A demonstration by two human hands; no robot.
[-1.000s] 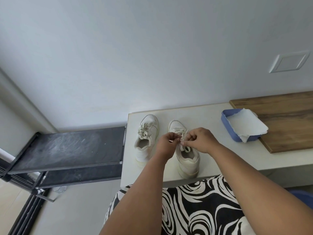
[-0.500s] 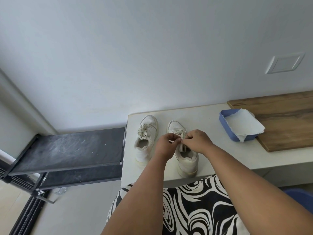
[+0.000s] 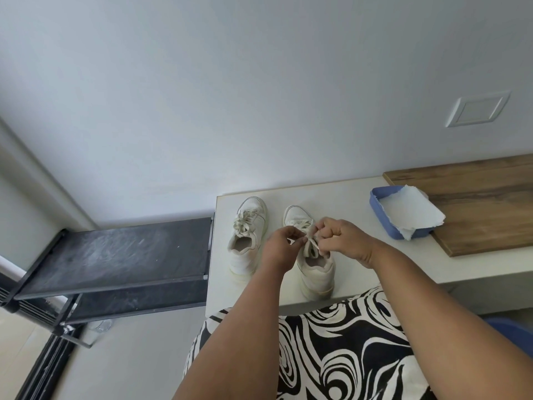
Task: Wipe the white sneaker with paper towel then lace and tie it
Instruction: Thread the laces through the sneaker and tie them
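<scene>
Sneaker [image 3: 315, 271] near counter edge [image 3: 302, 303], laces [image 3: 310, 243] pinched by left hand [image 3: 281, 246] and right hand [image 3: 341, 241].

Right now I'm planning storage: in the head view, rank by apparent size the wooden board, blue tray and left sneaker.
1. wooden board, though cut off by the frame edge.
2. and 3. blue tray and left sneaker look alike; unranked.

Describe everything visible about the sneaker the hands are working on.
The right-hand sneaker is white, low-cut, apparently leather-like, with a thick, slightly yellowed sole. It stands upright on the white tabletop, toe towards the wall, heel near the front edge, beside its already tied mate. Both hands, left and right, pinch its off-white laces over the tongue.
</scene>
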